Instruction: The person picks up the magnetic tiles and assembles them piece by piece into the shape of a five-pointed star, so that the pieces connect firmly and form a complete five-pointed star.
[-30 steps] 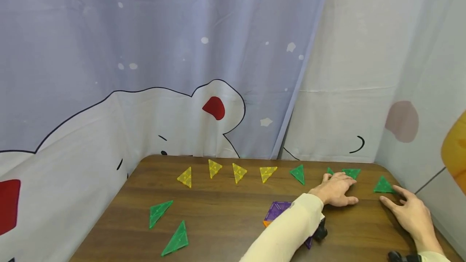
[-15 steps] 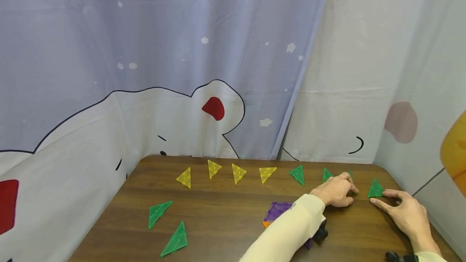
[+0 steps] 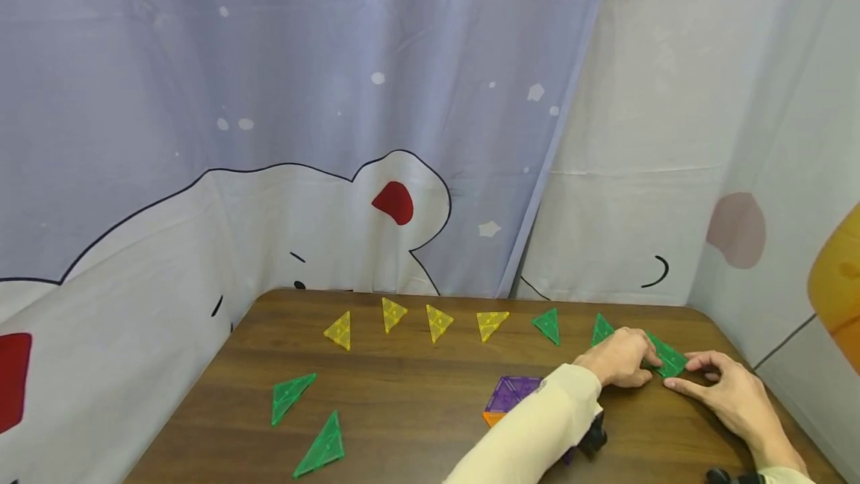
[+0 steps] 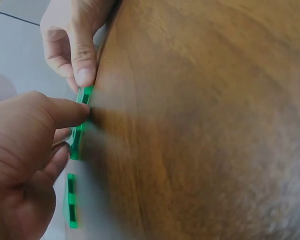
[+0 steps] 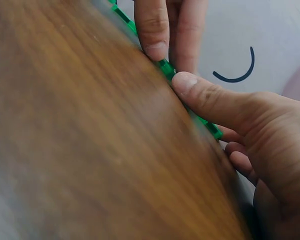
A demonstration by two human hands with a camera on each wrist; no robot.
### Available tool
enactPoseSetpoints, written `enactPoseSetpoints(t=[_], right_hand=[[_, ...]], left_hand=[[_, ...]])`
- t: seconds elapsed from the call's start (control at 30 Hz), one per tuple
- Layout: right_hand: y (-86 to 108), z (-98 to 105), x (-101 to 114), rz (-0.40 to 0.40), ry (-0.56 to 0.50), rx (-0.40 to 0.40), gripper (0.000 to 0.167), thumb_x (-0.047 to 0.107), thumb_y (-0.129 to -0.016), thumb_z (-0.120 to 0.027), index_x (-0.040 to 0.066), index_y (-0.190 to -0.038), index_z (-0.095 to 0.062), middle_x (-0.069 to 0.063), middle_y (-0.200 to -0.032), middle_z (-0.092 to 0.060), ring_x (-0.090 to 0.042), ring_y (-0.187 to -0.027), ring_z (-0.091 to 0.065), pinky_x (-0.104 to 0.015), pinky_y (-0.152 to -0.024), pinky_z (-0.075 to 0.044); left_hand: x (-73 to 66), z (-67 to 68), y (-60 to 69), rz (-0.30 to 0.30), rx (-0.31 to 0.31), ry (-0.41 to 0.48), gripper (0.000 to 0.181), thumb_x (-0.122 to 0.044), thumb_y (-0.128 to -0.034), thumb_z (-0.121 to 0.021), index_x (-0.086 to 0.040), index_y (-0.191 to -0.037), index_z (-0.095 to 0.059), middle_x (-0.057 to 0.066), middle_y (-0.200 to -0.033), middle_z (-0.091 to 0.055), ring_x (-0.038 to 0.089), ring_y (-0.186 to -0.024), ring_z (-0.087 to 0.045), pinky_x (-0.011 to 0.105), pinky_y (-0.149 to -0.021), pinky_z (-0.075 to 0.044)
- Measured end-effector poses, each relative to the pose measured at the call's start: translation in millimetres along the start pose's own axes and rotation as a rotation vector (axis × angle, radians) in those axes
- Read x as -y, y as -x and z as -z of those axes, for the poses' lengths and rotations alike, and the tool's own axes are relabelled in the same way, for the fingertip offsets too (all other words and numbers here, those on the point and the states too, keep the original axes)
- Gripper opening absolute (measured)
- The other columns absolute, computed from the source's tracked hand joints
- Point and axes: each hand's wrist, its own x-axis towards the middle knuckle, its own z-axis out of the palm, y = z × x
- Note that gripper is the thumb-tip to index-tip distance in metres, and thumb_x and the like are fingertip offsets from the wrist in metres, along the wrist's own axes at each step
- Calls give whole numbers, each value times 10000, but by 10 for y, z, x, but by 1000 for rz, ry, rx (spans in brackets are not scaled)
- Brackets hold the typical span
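In the head view, my right hand (image 3: 735,398) pinches a translucent green triangular magnetic tile (image 3: 670,357) between thumb and fingers. Left of it, my left hand (image 3: 621,358) pinches another green triangular tile, mostly hidden behind its fingers. The two tiles meet edge to edge. In the left wrist view, the left thumb (image 4: 70,112) lies on the near side of a green tile (image 4: 76,142), its fingers behind. The right wrist view shows the right thumb (image 5: 190,85) close to the left fingertips along the green edges. One more green tile (image 3: 601,329) stands just left of the left hand.
Further left along the back stand a green triangle (image 3: 547,326) and several yellow triangles (image 3: 439,323). Two larger green triangles (image 3: 322,445) are at the table's left. A purple and orange tile piece (image 3: 509,394) lies partly under the left sleeve. Curtains (image 3: 336,230) border the wooden table (image 3: 403,394).
My right hand has taken hold of the far-right green tile and moved it left, up against the one at my left hand. The left fingers have closed on their tile.
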Motion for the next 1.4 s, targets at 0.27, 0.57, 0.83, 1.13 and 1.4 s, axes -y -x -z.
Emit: enactPoseSetpoints(t=[0.27,0.57,0.83,1.13,1.4], right_hand=[[20,-6,39,-15,-24,36,788,517,-920,-917,-24,-1422,-640,-337,-1333,-687,-507,-1136,-681,-431,-863,-587],[12,27,31,-8,-10,70,836,541,-955,-870,-45,-1493,-615,-390,-1450,-588,-562,-1194,-654,-669,-894,-551],[13,45,27,-9,-30,131,895,523,-996,-832,-78,-1576,-513,-440,-1513,-491,-627,-1249,-604,-721,-938,-540],[36,-2,187,1,-120,55,1025,464,-1037,-805,-52,-1725,-247,-474,-1596,-369,-750,-1362,-394,-914,-991,-359],[-122,-187,619,62,-177,4,966,438,-1031,-819,7,-1730,-309,-412,-1625,-404,-738,-1422,-359,-910,-1055,-319]], left_hand=[[-19,-4,3,59,33,63,360,-369,-1024,-795,-488,-1363,-770,-319,-1449,-661,-120,-1413,-508,34,-1146,-295],[-37,47,41,65,120,92,435,-365,-1068,-756,-518,-1468,-682,-371,-1535,-561,-97,-1476,-468,48,-1156,-318],[28,57,116,63,62,218,466,-348,-1054,-786,-471,-1493,-692,-312,-1497,-630,-107,-1387,-542,70,-1111,-398],[628,257,593,118,-313,266,531,-397,-995,-826,-248,-1495,-727,-130,-1465,-719,28,-1336,-651,147,-1157,-425],[1190,304,1132,254,-330,323,586,-374,-986,-844,-158,-1513,-708,-12,-1477,-730,176,-1381,-654,354,-1220,-454]])
